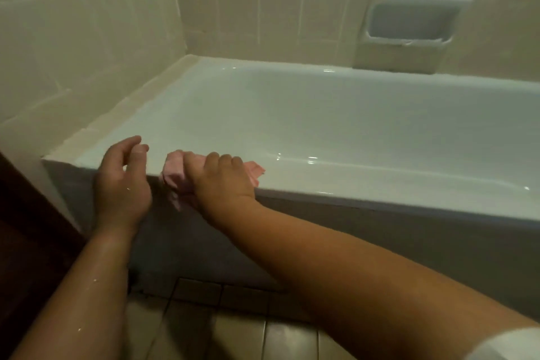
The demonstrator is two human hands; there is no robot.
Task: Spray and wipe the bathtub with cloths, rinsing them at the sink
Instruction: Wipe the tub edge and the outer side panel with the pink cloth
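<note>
A white bathtub (380, 184) fills the middle of the head view, its near rim running from left to lower right. A pink cloth (175, 172) lies bunched on that near rim near the left end. My right hand (222, 181) grips the cloth, fingers curled over it and pressing it onto the rim. My left hand (122, 184) hovers just left of the cloth at the rim's edge, fingers loosely curled, holding nothing. Water drops show on my left forearm.
Beige tiled walls surround the tub. A white recessed soap dish (409, 20) sits in the far wall at upper right. Tiled floor (233, 330) lies below the tub's front panel. A dark wooden surface (23, 242) stands at the left edge.
</note>
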